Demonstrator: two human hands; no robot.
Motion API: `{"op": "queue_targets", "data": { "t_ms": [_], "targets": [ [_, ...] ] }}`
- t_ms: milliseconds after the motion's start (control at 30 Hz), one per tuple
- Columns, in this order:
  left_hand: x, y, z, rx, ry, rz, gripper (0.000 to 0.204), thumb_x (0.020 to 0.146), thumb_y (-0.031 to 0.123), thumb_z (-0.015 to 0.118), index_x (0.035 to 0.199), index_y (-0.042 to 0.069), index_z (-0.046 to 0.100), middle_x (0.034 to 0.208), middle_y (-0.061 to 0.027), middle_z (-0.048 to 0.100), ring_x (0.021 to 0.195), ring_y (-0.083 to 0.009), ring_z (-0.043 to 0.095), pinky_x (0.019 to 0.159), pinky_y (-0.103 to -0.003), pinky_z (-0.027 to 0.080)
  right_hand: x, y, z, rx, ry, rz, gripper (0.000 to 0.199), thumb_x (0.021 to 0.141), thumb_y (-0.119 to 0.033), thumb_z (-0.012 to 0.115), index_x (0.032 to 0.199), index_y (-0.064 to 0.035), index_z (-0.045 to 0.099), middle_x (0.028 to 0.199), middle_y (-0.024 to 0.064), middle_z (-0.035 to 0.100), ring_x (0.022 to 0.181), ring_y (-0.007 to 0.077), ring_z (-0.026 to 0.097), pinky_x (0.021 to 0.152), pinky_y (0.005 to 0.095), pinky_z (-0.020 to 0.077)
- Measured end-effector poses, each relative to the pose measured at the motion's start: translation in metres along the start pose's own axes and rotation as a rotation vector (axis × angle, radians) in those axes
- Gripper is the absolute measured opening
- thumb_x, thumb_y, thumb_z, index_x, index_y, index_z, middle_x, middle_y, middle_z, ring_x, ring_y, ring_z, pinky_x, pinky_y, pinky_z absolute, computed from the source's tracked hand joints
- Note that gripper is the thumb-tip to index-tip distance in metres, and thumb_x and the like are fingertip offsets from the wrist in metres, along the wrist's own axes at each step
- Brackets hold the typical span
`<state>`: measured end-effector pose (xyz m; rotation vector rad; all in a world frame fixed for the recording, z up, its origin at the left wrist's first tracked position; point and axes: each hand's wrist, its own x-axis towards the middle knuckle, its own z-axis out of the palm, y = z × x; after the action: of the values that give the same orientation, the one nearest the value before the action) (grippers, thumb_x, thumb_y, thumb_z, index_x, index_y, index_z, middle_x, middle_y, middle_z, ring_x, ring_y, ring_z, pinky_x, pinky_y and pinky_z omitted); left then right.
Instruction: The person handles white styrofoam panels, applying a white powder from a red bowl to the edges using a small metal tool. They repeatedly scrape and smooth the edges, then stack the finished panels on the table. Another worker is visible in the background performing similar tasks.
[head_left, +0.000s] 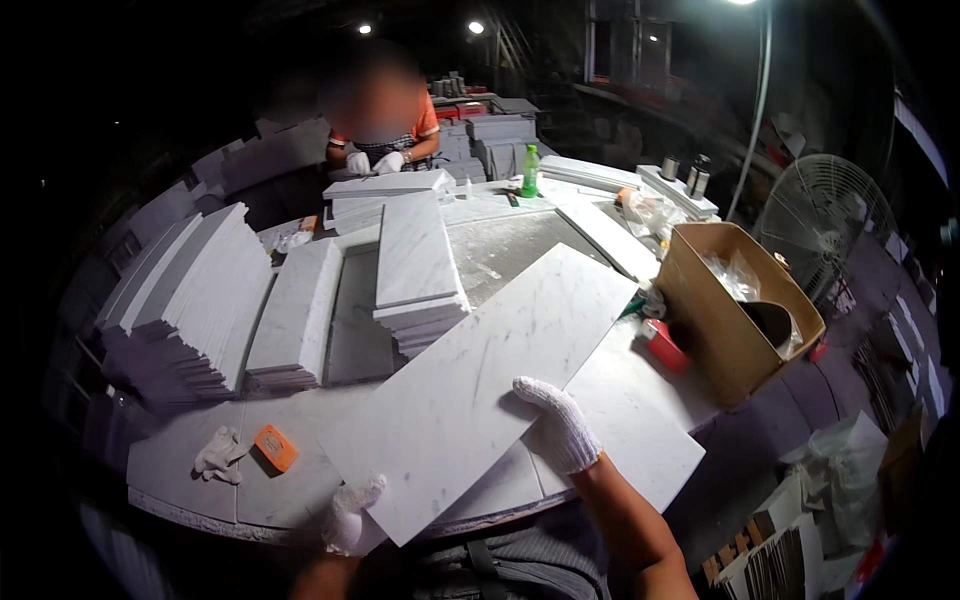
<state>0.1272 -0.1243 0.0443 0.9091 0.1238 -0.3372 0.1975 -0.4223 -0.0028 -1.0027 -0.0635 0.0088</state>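
A long white marble tile (490, 385) with faint grey veins is held up at a slant over the near part of the table. My left hand (352, 517), in a white knit glove, grips its lower left end. Gloved in the same way, my right hand (562, 425) holds the tile's right long edge, thumb on the upper face. The fingers of both hands are partly hidden beneath it. Another white slab (625, 440) lies under it on the table. Left of the tile are an orange block (275, 448) and a crumpled white glove (220, 455).
Stacks of marble tiles (420, 250) stand mid-table, with more tile stacks (200, 290) at the left. At right are a cardboard box (690, 290), a red tape roll (665, 345) and a fan (825, 230). A green bottle (530, 170) stands farther back. Across the table works another person (385, 130).
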Motion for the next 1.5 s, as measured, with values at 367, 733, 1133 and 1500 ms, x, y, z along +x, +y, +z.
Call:
{"op": "queue_targets", "data": {
  "t_ms": [367,733,1133,1500],
  "targets": [
    [0.076,0.085,0.011,-0.225,-0.114,0.166,0.064,0.080,0.013,0.060,0.140,-0.001,0.042,0.133,-0.0199,0.053,0.123,-0.0375,0.053,0.105,-0.053,0.042,0.135,-0.034,0.089,0.318,-0.142,0.302,0.025,0.094,-0.018,0.061,0.111,-0.0005,0.060,0.104,0.0134,0.069,0.093,0.0253,0.068,0.083,0.0401,0.0580],
    [0.180,0.125,-0.028,-0.180,-0.175,0.227,0.058,0.082,0.025,0.057,0.130,-0.005,0.049,0.131,-0.0219,0.055,0.123,-0.0375,0.053,0.109,-0.048,0.040,0.208,-0.025,0.069,0.083,-0.195,0.369,0.040,0.100,-0.036,0.054,0.121,-0.0026,0.057,0.109,0.0113,0.068,0.093,0.0174,0.067,0.077,0.0284,0.0561],
    [0.299,0.147,-0.057,-0.051,-0.092,0.257,0.056,0.080,0.024,0.060,0.127,-0.004,0.052,0.119,-0.0182,0.063,0.106,-0.0314,0.065,0.093,-0.041,0.054,0.149,-0.058,0.001,-0.081,-0.096,0.378,0.033,0.099,-0.032,0.055,0.120,-0.0058,0.056,0.107,0.0088,0.066,0.093,0.0183,0.065,0.081,0.0327,0.0535],
    [0.369,0.178,-0.098,0.051,-0.038,0.251,0.047,0.086,0.033,0.061,0.124,0.005,0.056,0.112,-0.0108,0.067,0.096,-0.0266,0.067,0.082,-0.036,0.055,0.040,-0.064,-0.087,-0.024,0.210,0.286,0.041,0.098,-0.030,0.056,0.126,-0.0004,0.051,0.107,0.0150,0.064,0.093,0.0250,0.064,0.079,0.0356,0.0533]
  ]
}}
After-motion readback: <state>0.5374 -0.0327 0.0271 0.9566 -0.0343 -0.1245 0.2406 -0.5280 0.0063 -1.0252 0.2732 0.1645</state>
